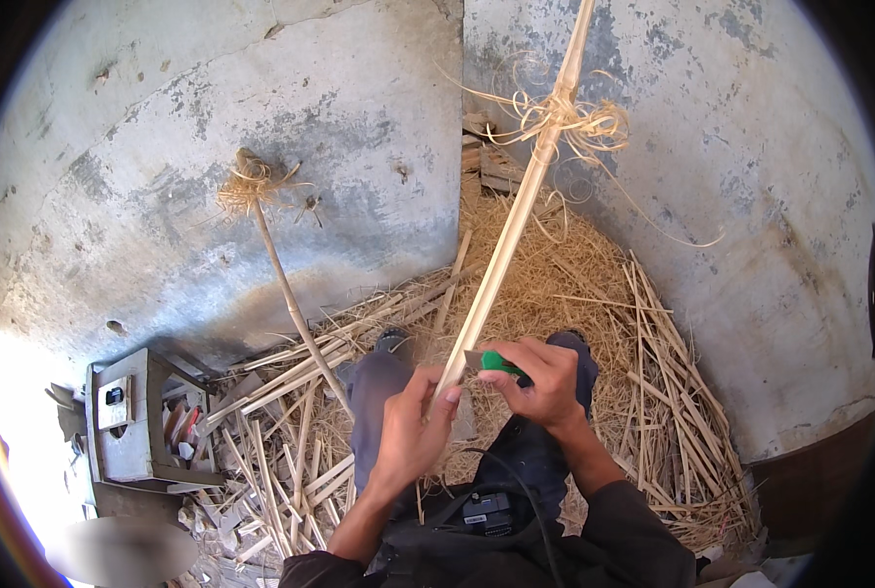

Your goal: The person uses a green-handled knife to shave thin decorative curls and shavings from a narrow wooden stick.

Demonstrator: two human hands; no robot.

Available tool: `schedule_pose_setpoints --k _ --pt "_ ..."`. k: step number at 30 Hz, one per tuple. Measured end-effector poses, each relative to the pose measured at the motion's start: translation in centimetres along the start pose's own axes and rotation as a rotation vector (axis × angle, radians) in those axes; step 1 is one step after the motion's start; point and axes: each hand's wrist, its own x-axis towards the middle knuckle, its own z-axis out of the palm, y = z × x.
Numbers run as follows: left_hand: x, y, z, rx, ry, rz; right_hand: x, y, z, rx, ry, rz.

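My left hand (408, 431) is closed around the lower end of a long pale strip (504, 257) that looks like bamboo or wood. The strip slants up and away to the right, past the top of the view. Thin curled shavings (594, 127) cling to it partway along. In my right hand (550, 387) is a knife (497, 363) with a green handle and a short, wide blade. Its blade is beside the strip, just above my left fingers; whether it touches cannot be made out. Part of the handle is hidden by my fingers.
A thin stick (285, 284) with a tuft of shavings leans against the left wall (163, 225). Loose shavings (525, 274) cover the floor around my legs. Split strips (677, 421) lie heaped at the right, more at the left. A small wooden stool (128, 431) lies left.
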Motion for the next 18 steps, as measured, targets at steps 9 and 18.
schedule_pose_setpoints --k 9,18 --pt "-0.2 -0.5 -0.2 0.068 0.002 0.119 0.2 0.0 -0.2 -0.003 0.056 -0.024" --pt "-1.0 -0.7 -0.5 0.131 -0.016 0.086 -0.3 0.8 -0.5 -0.042 0.064 -0.009"
